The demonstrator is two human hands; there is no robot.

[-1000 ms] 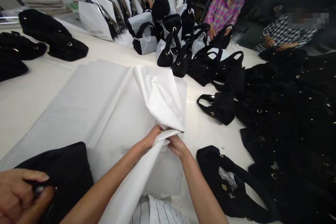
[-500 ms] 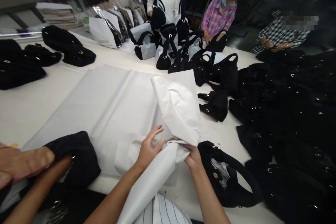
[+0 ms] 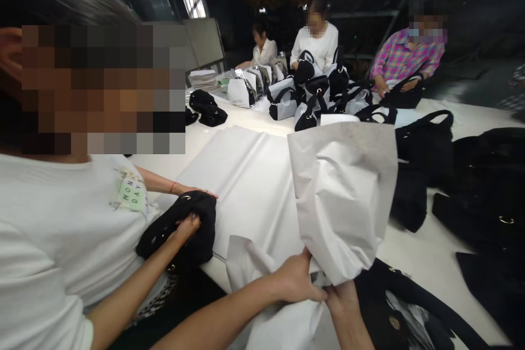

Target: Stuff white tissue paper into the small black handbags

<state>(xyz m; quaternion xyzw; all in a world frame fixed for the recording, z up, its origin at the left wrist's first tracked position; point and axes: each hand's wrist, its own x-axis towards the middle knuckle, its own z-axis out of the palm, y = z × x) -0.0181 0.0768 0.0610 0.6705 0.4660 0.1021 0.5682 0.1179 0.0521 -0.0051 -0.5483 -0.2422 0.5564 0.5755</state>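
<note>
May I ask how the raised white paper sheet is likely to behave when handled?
Probably floppy yet crisp: the white paper sheet stands up creased above the left hand and right hand bunching its lower edge. Likely light: a pinch holds it up; it may crumple or tear.

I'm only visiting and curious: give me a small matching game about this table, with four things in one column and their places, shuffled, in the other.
Things:
1. crumpled paper sheet
2. flat paper stack
3. small black bag
4. plastic-wrapped bags

Places:
A. at the far end of the table
B. spread flat mid-table
C. gripped by the left hand and right hand
D. held by the neighbour in white

Pairs: 1-C, 2-B, 3-D, 4-A
</note>
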